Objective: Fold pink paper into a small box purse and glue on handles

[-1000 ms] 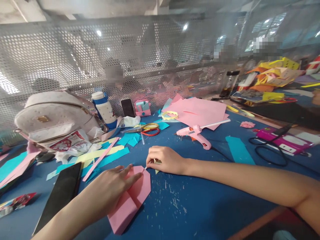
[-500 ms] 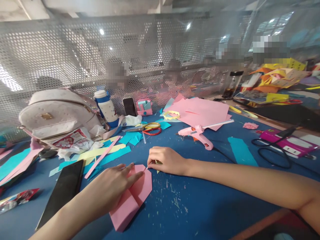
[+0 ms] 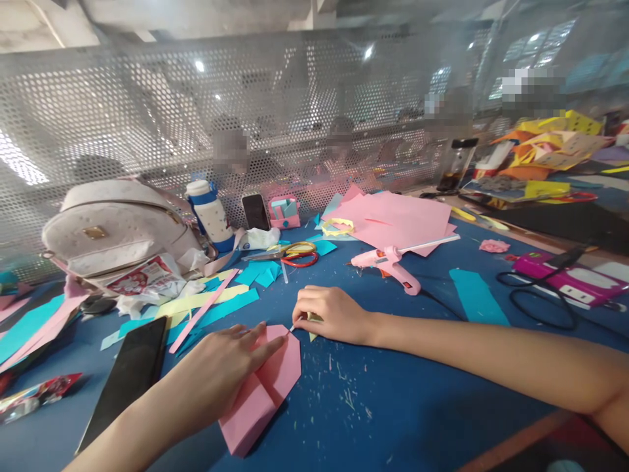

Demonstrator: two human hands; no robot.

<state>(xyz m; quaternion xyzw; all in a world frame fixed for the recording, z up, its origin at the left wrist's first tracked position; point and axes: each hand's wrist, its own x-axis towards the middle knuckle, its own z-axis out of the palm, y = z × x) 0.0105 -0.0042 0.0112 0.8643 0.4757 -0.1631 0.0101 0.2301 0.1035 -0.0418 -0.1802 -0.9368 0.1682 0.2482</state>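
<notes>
My left hand (image 3: 228, 360) lies over a folded pink paper piece (image 3: 278, 370) with box-like sides. Its thumb presses on the upper face, and the other fingers reach along the far left edge. Just beyond the paper's top corner, my right hand (image 3: 331, 314) is closed in a pinch. A thin whitish sliver, too small to name, runs from its fingertips to the pink paper. A small yellowish scrap (image 3: 313, 337) shows under the right hand. Past that hand, a pink glue gun (image 3: 390, 262) lies on its side with a clear glue stick in it.
Red-handled scissors (image 3: 299, 254), blue paper strips (image 3: 236, 308) and a black phone (image 3: 125, 380) lie left. A backpack (image 3: 118, 229) and a bottle (image 3: 209, 213) stand behind. Pink sheets (image 3: 398, 219) lie at the back, a purple power strip (image 3: 565, 278) at right.
My right hand has drawn slightly away from the pink paper, so more of the whitish sliver shows between them. The left hand keeps its place on the paper.
</notes>
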